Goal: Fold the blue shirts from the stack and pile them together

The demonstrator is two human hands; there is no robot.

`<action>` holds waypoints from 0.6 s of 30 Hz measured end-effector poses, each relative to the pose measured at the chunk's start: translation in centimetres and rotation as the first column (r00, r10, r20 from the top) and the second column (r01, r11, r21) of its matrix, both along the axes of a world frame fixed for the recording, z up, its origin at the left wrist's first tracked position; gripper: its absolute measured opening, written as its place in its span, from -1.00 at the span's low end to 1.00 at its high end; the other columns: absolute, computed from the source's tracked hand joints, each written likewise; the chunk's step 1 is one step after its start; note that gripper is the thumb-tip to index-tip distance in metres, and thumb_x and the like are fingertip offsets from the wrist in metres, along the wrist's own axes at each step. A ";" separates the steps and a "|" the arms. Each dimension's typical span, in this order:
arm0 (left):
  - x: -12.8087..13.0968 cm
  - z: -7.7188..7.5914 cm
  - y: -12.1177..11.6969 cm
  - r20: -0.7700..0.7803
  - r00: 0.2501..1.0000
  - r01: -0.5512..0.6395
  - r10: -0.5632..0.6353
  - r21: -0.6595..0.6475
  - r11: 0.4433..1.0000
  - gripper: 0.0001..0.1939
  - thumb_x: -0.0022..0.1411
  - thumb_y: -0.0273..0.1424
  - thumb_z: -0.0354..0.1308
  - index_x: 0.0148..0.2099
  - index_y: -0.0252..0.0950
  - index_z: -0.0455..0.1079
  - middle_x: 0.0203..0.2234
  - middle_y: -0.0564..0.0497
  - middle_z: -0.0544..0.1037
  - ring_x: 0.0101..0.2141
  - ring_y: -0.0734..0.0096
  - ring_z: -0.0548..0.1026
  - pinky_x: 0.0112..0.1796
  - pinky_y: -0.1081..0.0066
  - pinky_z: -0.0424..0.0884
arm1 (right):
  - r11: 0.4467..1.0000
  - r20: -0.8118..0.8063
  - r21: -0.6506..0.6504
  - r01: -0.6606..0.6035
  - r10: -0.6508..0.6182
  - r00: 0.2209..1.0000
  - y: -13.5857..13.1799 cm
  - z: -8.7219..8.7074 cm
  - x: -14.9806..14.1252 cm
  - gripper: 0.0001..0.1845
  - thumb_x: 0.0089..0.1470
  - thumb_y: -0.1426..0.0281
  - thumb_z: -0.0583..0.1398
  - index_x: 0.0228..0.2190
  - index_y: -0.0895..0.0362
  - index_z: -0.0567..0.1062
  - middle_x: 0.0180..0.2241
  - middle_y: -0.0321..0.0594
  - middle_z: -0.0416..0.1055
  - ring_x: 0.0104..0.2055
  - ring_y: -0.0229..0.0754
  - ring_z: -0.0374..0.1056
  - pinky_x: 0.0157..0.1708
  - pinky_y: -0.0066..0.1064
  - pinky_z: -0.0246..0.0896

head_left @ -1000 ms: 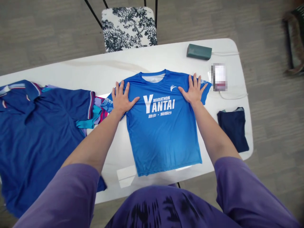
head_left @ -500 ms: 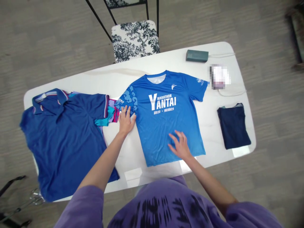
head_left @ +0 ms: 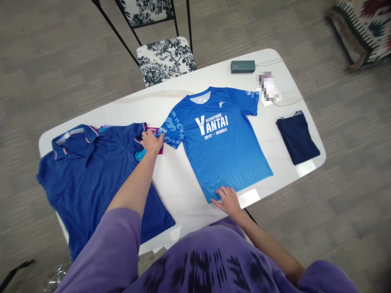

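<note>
A blue short-sleeved T-shirt (head_left: pixel 232 150) with white MARATHON YANTAI print lies face up and spread flat on the white table (head_left: pixel 183 211). My left hand (head_left: pixel 152 141) is between its patterned sleeve and the cuff of a dark blue polo shirt (head_left: pixel 106 175). The fingers touch the polo's cuff, which looks bunched, and the thumb, held apart, meets the T-shirt's sleeve end. On the T-shirt's bottom hem, near its left corner, rests my right hand (head_left: pixel 229 201), fingers bent and thumb spread away. Pink and turquoise cloth (head_left: pixel 160 148) shows beneath the polo, partly hidden by my left hand.
A folded navy garment (head_left: pixel 298 138) lies near the table's right end. Behind it are a blurred-out small object (head_left: pixel 269 86) and a green box-shaped device (head_left: pixel 242 66) with a cable. A patterned chair (head_left: pixel 166 61) stands at the far edge, with a woven-covered piece (head_left: pixel 363 32) beyond on the floor.
My left hand has slid left from the T-shirt's sleeve to the polo's cuff. My right hand has come down from the lower front to the hem. The view has shifted and tilted.
</note>
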State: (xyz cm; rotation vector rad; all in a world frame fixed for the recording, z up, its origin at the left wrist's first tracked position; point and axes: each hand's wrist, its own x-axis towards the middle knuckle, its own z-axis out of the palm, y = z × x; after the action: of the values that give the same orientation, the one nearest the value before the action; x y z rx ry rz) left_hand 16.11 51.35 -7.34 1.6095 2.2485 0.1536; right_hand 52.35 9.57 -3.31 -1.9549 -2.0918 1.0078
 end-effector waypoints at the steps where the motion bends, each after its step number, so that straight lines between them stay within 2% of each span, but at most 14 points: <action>1: -0.4 -0.2 0.4 -0.013 1.000 0.016 -0.016 -0.015 1.000 -0.44 0.44 0.00 0.38 0.29 -0.24 0.55 0.38 -0.43 0.46 0.36 -0.37 0.48 0.43 -0.32 0.34 | 1.000 0.018 0.002 0.024 -0.024 1.000 -0.4 -0.1 -2.1 -0.75 0.40 0.06 0.33 0.04 -0.21 0.61 0.03 -0.14 0.69 0.08 0.20 0.63 0.10 0.09 0.46; 4: -1.3 -0.5 0.8 -0.010 0.996 0.091 -0.091 -0.044 0.995 -0.62 0.46 -0.03 0.36 0.09 -0.20 0.59 0.26 -0.33 0.58 0.31 -0.29 0.52 0.41 -0.26 0.35 | 0.993 0.077 0.024 0.118 -0.120 0.990 -1.6 -1.0 -6.9 -0.81 0.36 0.16 0.35 -0.02 -0.19 0.60 0.00 -0.17 0.69 0.04 0.17 0.61 0.05 0.00 0.40; 7: -1.6 -0.5 0.5 0.028 0.989 0.148 -0.147 -0.062 0.987 -0.60 0.46 -0.02 0.36 0.13 -0.18 0.55 0.10 -0.22 0.70 0.24 -0.20 0.59 0.40 -0.17 0.35 | 0.980 0.113 0.037 0.194 -0.196 0.974 -3.0 -1.7 -9.0 -0.89 0.40 0.28 0.30 -0.07 -0.18 0.59 -0.03 -0.17 0.68 0.03 0.16 0.60 0.03 -0.04 0.36; 10: -1.9 -0.4 0.1 0.030 0.987 0.162 -0.159 -0.132 0.978 -0.47 0.35 0.04 0.47 0.14 -0.18 0.51 0.04 -0.23 0.75 0.22 -0.21 0.62 0.40 -0.16 0.35 | 0.971 0.129 0.043 0.236 -0.239 0.962 -4.2 -1.9 -9.4 -0.89 0.44 0.33 0.25 -0.09 -0.15 0.57 -0.04 -0.15 0.67 0.03 0.16 0.59 0.04 -0.03 0.34; 13: -1.8 -0.2 0.0 0.059 0.986 0.165 -0.157 -0.157 0.974 -0.57 0.34 0.00 0.46 0.01 -0.20 0.53 0.02 -0.27 0.75 0.19 -0.23 0.65 0.37 -0.15 0.41 | 0.968 0.128 0.047 0.246 -0.250 0.960 -5.1 -1.6 -9.3 -0.88 0.47 0.35 0.21 -0.10 -0.12 0.56 -0.06 -0.15 0.67 0.03 0.15 0.58 0.05 -0.04 0.34; 16: -1.1 0.4 -0.7 0.256 0.961 0.123 -0.109 -0.039 0.992 -0.69 0.38 -0.15 0.36 0.02 -0.23 0.53 0.01 -0.19 0.74 0.12 -0.03 0.68 0.27 0.05 0.56 | 0.969 0.108 0.048 0.244 -0.248 0.963 -5.7 -0.8 -9.1 -0.87 0.49 0.36 0.20 -0.09 -0.10 0.56 -0.05 -0.16 0.69 0.03 0.13 0.58 0.06 -0.04 0.36; 18: -0.5 1.1 -1.8 0.423 0.902 0.067 -0.084 0.054 0.996 -0.67 0.42 -0.19 0.25 0.11 -0.24 0.51 0.00 -0.13 0.74 0.06 0.11 0.70 0.17 0.18 0.65 | 0.970 0.083 0.047 0.240 -0.243 0.966 -6.1 0.0 -8.8 -0.85 0.48 0.37 0.20 -0.10 -0.10 0.58 -0.08 -0.17 0.70 0.02 0.11 0.59 0.06 -0.05 0.40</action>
State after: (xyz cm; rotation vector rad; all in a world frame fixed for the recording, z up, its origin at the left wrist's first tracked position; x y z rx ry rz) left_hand 15.64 49.55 -6.25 1.5043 1.8551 0.4816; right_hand 43.52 3.50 -3.36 -2.2058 -1.8377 0.8440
